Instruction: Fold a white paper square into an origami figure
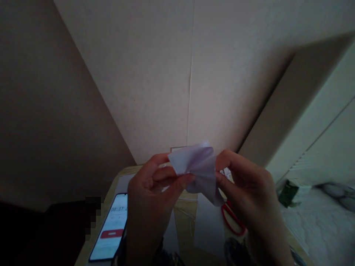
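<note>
A thin pale lilac piece of paper [203,170], creased and fanned out from a pinched spot, is held up over the table between both hands. My left hand [155,199] pinches its lower left part between thumb and fingers. On the other side, my right hand [246,188] grips the paper's right edge with thumb and forefinger. Below the right hand lie red-handled scissors [233,221], their blades hidden. White paper strips [208,225] rest on the table under the hands.
The wooden table [191,255] stands against a pale wall [155,92]. A phone [111,225] with a running timer lies at the left. Thin white scraps [185,212] are scattered mid-table. To the right is a white quilted surface [318,232] with a green-and-white packet [291,194].
</note>
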{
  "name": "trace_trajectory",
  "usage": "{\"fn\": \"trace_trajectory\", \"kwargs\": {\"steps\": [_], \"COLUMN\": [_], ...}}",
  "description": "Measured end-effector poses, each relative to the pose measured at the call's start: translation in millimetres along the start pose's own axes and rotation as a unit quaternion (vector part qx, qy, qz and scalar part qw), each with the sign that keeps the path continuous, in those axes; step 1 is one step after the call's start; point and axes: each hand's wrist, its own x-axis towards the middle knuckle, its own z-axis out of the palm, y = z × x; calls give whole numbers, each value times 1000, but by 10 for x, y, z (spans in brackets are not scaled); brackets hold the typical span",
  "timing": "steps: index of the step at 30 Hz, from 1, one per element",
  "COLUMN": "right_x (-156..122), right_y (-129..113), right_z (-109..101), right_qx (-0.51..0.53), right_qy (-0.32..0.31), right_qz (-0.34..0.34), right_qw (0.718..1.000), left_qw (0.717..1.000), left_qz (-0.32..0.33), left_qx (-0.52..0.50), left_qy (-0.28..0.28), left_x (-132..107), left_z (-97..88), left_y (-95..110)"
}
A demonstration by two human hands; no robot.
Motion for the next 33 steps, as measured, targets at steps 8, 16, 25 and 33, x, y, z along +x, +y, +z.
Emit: {"fn": "trace_trajectory", "kwargs": {"steps": [8, 16, 25, 33], "right_x": [-66, -56, -8, -12], "right_y": [8, -15, 0, -17], "right_z": [20, 32, -25, -33], "right_qx": [54, 110, 105, 72], "right_qy": [-32, 1, -34, -37], "right_qz": [-17, 94, 67, 69], "right_qw": [998, 990, 992, 994], "left_qw": [999, 984, 980, 985], "left_qz": [0, -57, -44, -55], "left_qx": [42, 152, 111, 97], "left_qy": [-13, -75, -157, -135], "left_x": [-17, -62, 60, 35], "left_z": [6, -46, -151, -149], "left_y": [67, 189, 123, 138]}}
